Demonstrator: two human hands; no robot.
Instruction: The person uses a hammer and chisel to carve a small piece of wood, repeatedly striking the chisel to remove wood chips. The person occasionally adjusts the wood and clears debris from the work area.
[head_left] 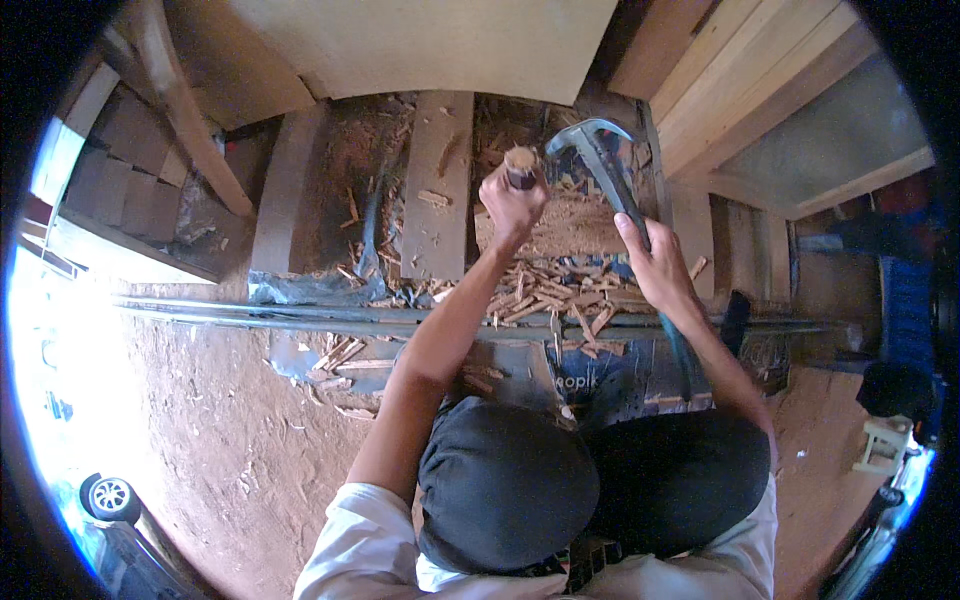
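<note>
Head | wood-ended piece [522,162]: in left hand [514,208] | hammer [611,180]: in right hand [661,262]

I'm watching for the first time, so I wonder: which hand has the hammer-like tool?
The person's right hand: it grips the hammer-like tool with the curved head. The left hand instead holds a piece with a pale wooden end.

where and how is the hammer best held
Hammer: best gripped, I'd judge, around its long handle, coming from the lower right, as the right hand does. The handle slants down that way, away from the curved metal head at the upper left.
</note>
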